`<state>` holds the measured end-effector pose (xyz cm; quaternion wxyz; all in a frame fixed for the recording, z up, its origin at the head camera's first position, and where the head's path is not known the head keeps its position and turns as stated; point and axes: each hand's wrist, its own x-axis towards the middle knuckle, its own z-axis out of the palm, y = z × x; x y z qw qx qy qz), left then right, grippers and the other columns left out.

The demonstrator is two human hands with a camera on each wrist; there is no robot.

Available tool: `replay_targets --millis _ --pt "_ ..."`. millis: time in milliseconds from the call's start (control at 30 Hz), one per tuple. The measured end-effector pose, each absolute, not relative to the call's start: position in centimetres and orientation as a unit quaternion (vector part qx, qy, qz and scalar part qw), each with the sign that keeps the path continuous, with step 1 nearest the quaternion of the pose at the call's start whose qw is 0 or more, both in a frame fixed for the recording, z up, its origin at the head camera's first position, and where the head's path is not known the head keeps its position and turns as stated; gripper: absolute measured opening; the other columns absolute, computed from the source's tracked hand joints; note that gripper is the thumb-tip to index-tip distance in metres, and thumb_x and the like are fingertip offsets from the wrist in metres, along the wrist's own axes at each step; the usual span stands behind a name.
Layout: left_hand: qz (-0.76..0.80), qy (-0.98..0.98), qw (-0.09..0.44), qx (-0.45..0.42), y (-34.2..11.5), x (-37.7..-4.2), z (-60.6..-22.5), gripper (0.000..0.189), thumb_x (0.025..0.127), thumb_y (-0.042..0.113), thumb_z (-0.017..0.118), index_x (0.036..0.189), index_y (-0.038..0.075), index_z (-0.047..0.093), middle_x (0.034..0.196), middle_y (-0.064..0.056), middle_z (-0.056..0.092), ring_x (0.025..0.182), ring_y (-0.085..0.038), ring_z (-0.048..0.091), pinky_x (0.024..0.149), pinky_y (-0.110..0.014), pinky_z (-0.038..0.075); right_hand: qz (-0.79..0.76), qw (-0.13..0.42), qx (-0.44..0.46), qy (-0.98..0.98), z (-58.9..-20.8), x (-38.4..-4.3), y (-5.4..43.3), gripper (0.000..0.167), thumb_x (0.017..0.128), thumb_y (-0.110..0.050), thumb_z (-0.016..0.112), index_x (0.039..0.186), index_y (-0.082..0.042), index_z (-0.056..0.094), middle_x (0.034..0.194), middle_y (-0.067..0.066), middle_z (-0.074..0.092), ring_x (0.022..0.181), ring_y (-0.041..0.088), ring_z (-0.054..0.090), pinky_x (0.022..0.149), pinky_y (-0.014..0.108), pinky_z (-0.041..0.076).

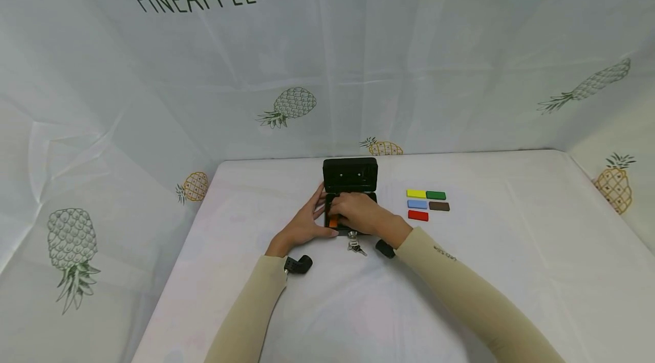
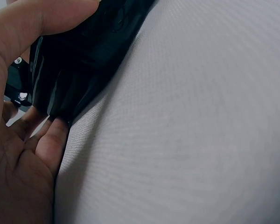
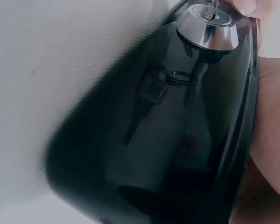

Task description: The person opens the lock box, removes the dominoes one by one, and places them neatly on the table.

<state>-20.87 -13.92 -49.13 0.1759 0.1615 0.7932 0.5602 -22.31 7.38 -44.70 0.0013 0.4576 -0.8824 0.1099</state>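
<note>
A black lockable box (image 1: pixel 350 174) stands on the table with its lid raised. My left hand (image 1: pixel 303 225) holds its front left corner, thumb along the front and fingers at the left side. In the left wrist view, thumb and fingertips lie against the glossy black box wall (image 2: pixel 79 79). My right hand (image 1: pixel 360 210) reaches over the front edge into the box, fingers bent downward. Beside those fingers shows an orange piece (image 1: pixel 333 222); I cannot tell whether they pinch it. A silver lock (image 3: pixel 207 30) sits on the front, with keys (image 1: pixel 356 248) hanging there.
Right of the box lie several flat coloured blocks: yellow (image 1: pixel 416 193), green (image 1: pixel 436 195), blue (image 1: pixel 417 203), brown (image 1: pixel 439 206) and red (image 1: pixel 418 215). A white cloth covers the table (image 1: pixel 486 272). Behind it hangs a pineapple-print curtain (image 1: pixel 435 67).
</note>
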Motion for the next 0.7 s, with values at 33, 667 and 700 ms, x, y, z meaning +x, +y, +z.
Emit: replay_targets --millis 33,667,700 --pt "0.561 0.792 0.176 0.162 -13.93 -20.89 -49.15 0.129 0.084 0.008 0.091 0.172 0.028 -0.002 0.173 -0.014 0.021 0.158 -0.035 0.030 0.128 -0.044 0.034 0.107 0.003 0.457 -0.883 -44.67 -22.28 7.42 0.020 0.097 -0.014 0.078 0.117 -0.013 0.081 0.113 0.000 0.076 0.107 0.020 0.066 0.097 0.040 0.061" --pt "0.556 0.794 0.171 0.175 -14.01 -20.78 -49.08 0.126 0.086 0.008 0.089 0.172 0.025 -0.002 0.171 -0.017 0.023 0.158 -0.037 0.029 0.128 -0.044 0.034 0.107 -0.004 0.424 -0.899 -44.92 -22.09 8.01 0.011 0.098 -0.017 0.078 0.107 -0.013 0.081 0.100 0.002 0.071 0.097 0.020 0.064 0.091 0.039 0.062" --pt "0.554 0.796 0.170 0.175 -13.98 -20.83 -49.04 0.126 0.086 0.009 0.089 0.172 0.025 -0.002 0.171 -0.016 0.023 0.158 -0.036 0.030 0.128 -0.044 0.034 0.105 -0.002 0.423 -0.900 -44.90 -22.12 8.09 0.012 0.098 -0.018 0.078 0.108 -0.013 0.081 0.100 0.001 0.071 0.097 0.020 0.064 0.091 0.038 0.062"
